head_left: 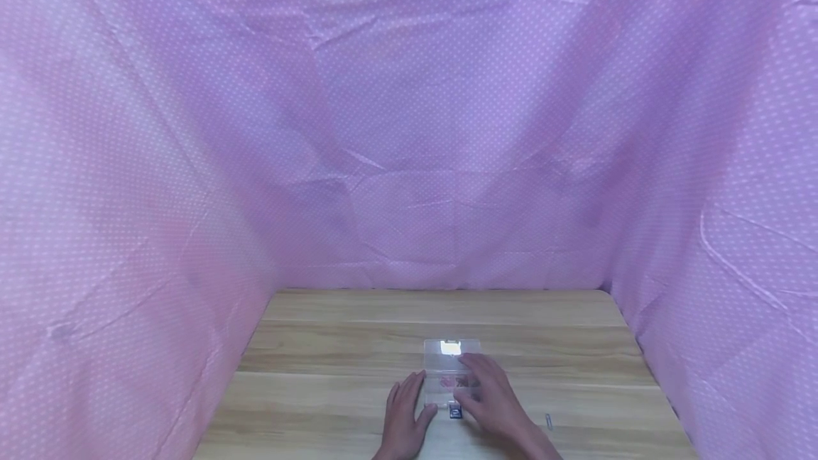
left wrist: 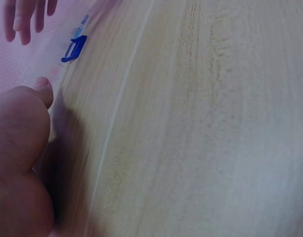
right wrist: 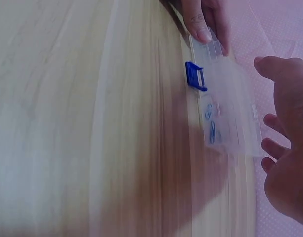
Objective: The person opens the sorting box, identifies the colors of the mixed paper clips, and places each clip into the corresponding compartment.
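A clear plastic compartment box lies on the table with its lid folded back, away from the person. A blue latch sticks out from its front edge. Blue paper clips show through the wall near the latch. In the head view, small reddish items lie inside, too small to make out. My left hand holds the box's left end, thumb at the front corner and fingers along the side. Over the right part hovers my right hand, thumb and fingers apart, with nothing visible between them.
A single paper clip lies on the wooden table, to the right of the right forearm. Pink dotted cloth hangs behind the table and along both sides.
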